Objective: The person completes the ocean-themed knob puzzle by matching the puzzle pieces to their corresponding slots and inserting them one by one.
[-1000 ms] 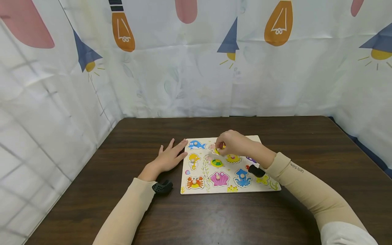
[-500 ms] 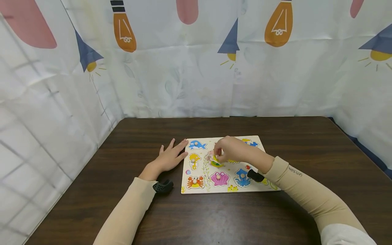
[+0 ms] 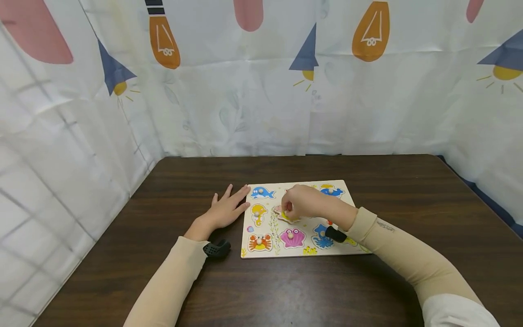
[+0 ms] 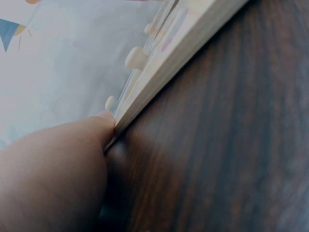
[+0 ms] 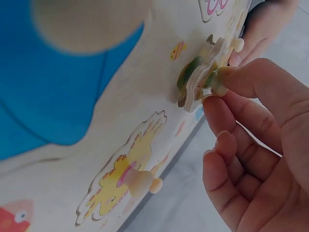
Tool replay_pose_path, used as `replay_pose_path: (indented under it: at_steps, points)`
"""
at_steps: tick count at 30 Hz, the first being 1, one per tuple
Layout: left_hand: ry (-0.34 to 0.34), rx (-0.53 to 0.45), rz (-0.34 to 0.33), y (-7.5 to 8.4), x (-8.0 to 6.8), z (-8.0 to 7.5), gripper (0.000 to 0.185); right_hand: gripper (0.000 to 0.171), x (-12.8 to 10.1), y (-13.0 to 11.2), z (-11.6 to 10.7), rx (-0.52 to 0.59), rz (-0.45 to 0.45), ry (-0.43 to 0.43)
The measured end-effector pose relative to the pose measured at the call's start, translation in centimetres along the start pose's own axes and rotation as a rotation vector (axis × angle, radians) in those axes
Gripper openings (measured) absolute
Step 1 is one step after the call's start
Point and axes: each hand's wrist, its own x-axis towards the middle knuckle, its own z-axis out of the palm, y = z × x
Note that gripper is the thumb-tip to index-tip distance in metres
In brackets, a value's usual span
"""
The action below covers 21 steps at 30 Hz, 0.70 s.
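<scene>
My right hand [image 3: 306,201] is over the middle of a wooden knob puzzle board [image 3: 282,255]. Its thumb and index finger pinch the knob of a turtle puzzle piece [image 5: 197,82], as the right wrist view shows. The piece sits tilted over a green turtle picture on the board, its pale edge standing proud of the surface; in the head view the hand hides most of it. My left hand [image 3: 222,212] lies with fingers spread at the board's left edge. The left wrist view has the left thumb [image 4: 99,126] against that edge.
Other knobbed pieces sit in the board: a whale [image 3: 263,193], seahorse [image 3: 258,215], crab [image 3: 260,243], pink shell [image 3: 292,238] and blue squid [image 3: 322,236]. The dark wooden table [image 3: 261,293] surrounds the board. A printed white curtain [image 3: 245,122] hangs behind.
My right hand has come down and slightly left with the turtle puzzle piece, from above the turtle picture onto it. The left hand has stayed in place.
</scene>
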Motion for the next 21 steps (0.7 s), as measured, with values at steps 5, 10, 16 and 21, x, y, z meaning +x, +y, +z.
replay_pose_path:
  at_steps: [5, 10, 16, 21]
  points:
    - [-0.016, 0.007, -0.007, 0.02, 0.01, -0.19, 0.064, 0.003, 0.34, -0.07, 0.13, 0.004, 0.014, -0.01]
    - [-0.011, 0.005, -0.011, 0.13, 0.03, -0.2, 0.064, 0.004, 0.46, -0.11, 0.2, 0.017, 0.03, -0.021]
    - [-0.014, 0.008, -0.018, 0.25, -0.05, -0.3, 0.065, 0.004, 0.48, -0.05, 0.16, 0.012, 0.016, -0.023]
    - [-0.013, 0.004, -0.017, 0.24, -0.08, -0.25, 0.065, 0.004, 0.5, -0.12, 0.19, 0.013, 0.009, -0.028]
